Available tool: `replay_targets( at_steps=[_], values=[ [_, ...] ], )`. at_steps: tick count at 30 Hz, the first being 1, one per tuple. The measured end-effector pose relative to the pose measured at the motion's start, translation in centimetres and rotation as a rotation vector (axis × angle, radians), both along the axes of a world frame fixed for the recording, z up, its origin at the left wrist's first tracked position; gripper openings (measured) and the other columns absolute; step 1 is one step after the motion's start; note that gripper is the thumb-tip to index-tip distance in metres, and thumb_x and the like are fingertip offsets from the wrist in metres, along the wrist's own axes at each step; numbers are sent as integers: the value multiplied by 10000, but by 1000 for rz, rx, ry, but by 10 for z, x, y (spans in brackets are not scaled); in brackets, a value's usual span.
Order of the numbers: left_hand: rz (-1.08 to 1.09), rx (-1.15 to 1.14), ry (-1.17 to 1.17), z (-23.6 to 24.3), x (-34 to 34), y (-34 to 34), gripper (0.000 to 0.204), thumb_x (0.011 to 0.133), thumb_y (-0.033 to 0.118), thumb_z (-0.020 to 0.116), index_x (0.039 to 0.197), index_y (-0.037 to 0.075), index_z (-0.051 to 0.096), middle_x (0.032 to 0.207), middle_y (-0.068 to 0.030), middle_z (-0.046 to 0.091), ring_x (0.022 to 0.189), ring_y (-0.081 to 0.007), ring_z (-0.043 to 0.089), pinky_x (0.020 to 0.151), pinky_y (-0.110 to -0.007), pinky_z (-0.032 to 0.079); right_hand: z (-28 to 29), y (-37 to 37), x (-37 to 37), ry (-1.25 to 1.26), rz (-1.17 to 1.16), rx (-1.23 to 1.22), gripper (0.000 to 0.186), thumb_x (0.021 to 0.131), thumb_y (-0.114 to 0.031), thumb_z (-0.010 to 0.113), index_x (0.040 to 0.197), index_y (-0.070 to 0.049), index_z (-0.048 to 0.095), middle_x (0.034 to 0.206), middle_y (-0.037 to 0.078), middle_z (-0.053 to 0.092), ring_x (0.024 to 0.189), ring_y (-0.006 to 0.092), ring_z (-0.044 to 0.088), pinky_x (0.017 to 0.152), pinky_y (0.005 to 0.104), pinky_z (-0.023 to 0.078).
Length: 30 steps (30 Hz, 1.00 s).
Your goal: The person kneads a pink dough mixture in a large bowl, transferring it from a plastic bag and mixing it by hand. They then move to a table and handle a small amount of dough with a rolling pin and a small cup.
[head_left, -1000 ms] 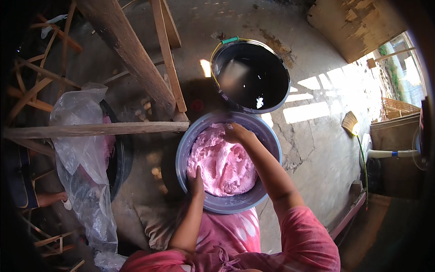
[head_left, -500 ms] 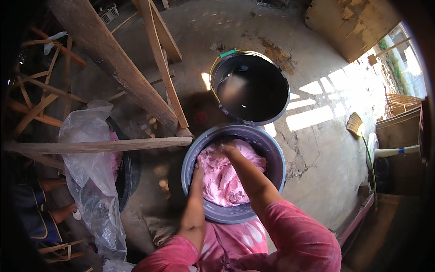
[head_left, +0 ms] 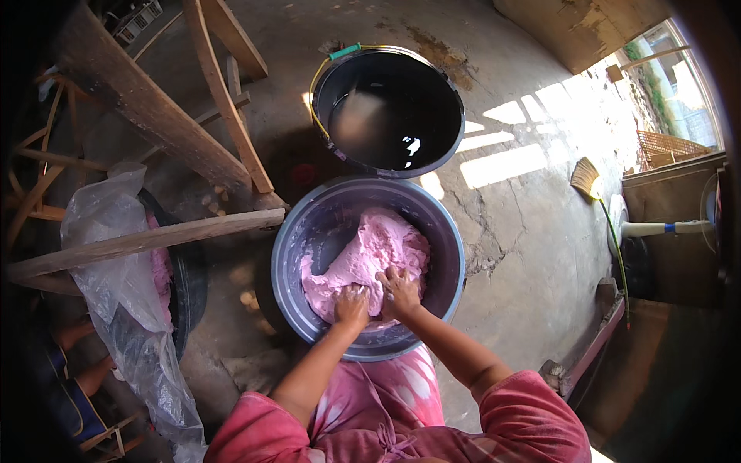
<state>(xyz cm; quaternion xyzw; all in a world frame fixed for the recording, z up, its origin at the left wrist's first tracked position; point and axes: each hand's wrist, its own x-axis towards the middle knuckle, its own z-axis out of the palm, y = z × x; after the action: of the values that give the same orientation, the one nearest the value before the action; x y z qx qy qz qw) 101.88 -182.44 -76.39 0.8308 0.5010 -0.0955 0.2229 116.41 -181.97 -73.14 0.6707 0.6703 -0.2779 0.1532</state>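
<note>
A soft mass of pink dough [head_left: 370,245] fills much of a grey-blue basin [head_left: 287,255], which stands on the floor against my legs. My left hand [head_left: 353,305] is sunk into the near side of the dough, its bent fingers close together and gripping it. Beside it, my right hand [head_left: 399,292] lies on the dough with fingers spread, pressing from above. The dough rises in a folded lump beyond both hands, and a flatter lobe spreads to the left. Part of the basin's bottom shows at its far left. Some fingertips are hidden in the dough.
Just beyond the basin stands a black bucket [head_left: 455,116] of dark liquid. Wooden beams [head_left: 154,243] reach in from the left. Plastic sheeting [head_left: 116,285] partly covers a dark tub [head_left: 181,309] holding pink material. A broom [head_left: 588,181] leans at right; another person's legs [head_left: 96,374] show lower left.
My right hand has come back from the far side of the dough to its near side. My left hand has left the basin's left side for the dough. The dough is reshaped, and the view has shifted.
</note>
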Motion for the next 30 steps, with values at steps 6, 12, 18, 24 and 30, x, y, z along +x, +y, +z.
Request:
replay_targets(
  at_steps=[6, 12, 18, 24, 30],
  values=[
    [189, -2, -90, -80, -7, 73, 152, 771, 154, 591, 881, 70, 655, 845, -156, 685, 799, -358, 667, 730, -458, 533, -71, 68, 1, -2, 32, 82, 424, 773, -159, 606, 1196, -152, 586, 1096, 131, 624, 1018, 334, 603, 812, 416, 541],
    [160, -320, -78, -74, -3, 114, 351, 807, 208, 623, 1079, -14, 630, 1028, -238, 666, 963, -331, 666, 826, -458, 521, -80, 109, 1, 113, 56, -229, 472, 801, -367, 621, 1181, -86, 620, 1121, 223, 641, 1008, 362, 643, 851, 441, 526],
    [225, -285, -515, 3, -45, 148, 587, 816, 350, 708, 1256, -3, 546, 1265, -255, 552, 1199, -387, 517, 1014, -403, 411, 4, 79, 71, 485, -47, 69, 666, 828, -422, 638, 1334, -17, 486, 1439, 253, 373, 1321, 387, 387, 1098, 420, 335],
    [449, -399, -631, -41, -23, 211, 709, 925, 600, 403, 1335, 27, 487, 1348, -258, 480, 1278, -398, 434, 1062, -399, 345, -50, 132, 89, 697, -578, 5, 789, 922, -618, 413, 1422, -10, 368, 1461, 243, 359, 1393, 326, 296, 1146, 352, 214],
    [362, -435, -487, -60, -2, 223, 809, 927, 670, 274, 1371, 16, 441, 1385, -288, 416, 1313, -409, 379, 1093, -396, 299, -97, 166, 68, 852, -766, 7, 769, 938, -615, 392, 1415, -12, 392, 1473, 155, 371, 1393, 249, 291, 1164, 332, 169]
  ],
)
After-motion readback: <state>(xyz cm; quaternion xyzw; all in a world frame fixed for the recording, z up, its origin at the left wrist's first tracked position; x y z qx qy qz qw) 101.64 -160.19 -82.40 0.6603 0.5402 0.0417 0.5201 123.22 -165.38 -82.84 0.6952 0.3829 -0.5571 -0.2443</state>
